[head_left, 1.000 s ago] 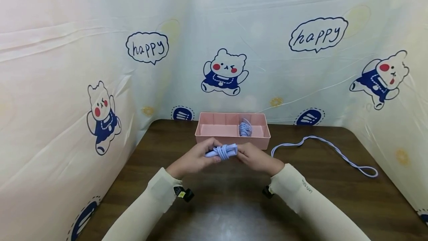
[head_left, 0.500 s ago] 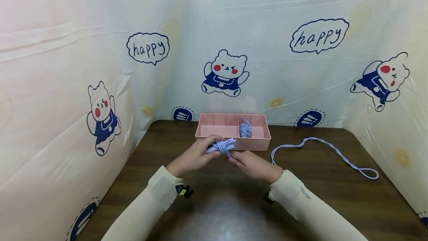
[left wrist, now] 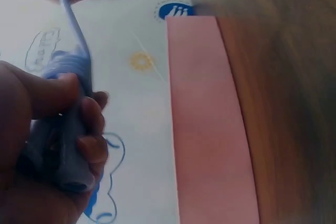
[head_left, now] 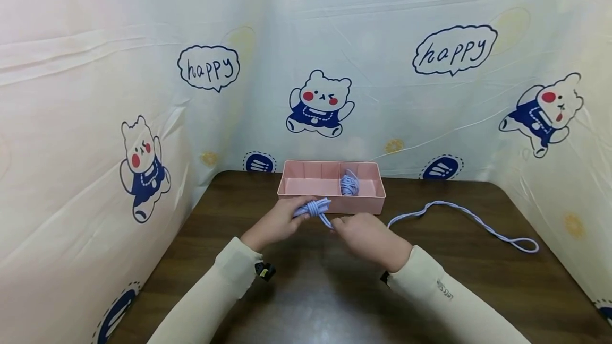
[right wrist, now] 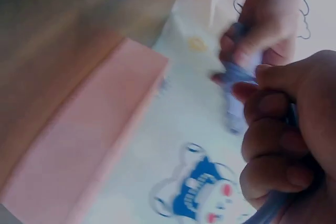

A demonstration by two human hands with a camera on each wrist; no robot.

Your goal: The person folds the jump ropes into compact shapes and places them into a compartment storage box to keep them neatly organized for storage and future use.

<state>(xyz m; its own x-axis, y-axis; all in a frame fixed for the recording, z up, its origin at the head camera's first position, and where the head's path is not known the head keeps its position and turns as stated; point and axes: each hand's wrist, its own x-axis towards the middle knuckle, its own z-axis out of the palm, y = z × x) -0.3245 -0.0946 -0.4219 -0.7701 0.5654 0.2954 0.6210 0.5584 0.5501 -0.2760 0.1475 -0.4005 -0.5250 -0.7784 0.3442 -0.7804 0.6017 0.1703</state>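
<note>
A light-blue cord is folded into a short bundle (head_left: 314, 207) with several turns wound round its middle. My left hand (head_left: 277, 222) grips this bundle by its left end, thumb pressed against the turns in the left wrist view. From the bundle a taut stretch of cord (left wrist: 75, 24) runs to my right hand (head_left: 367, 237), which pinches it a short way to the right. In the right wrist view the right fingers (right wrist: 270, 145) curl round the cord. The rest of its doubled length (head_left: 459, 207) trails out to the right and ends in a loop on the table.
Behind the hands stands a pink box (head_left: 354, 206) with a divider. Its right compartment holds another wound blue cord (head_left: 349, 186). The brown wooden table (head_left: 229, 200) is bordered by a printed curtain (head_left: 382, 31) at the back and sides.
My right hand has come from behind the bundle's right end round to the front, then drawn right and slightly down, stretching the cord. The left hand keeps its grip; the bundle shifts slightly left.
</note>
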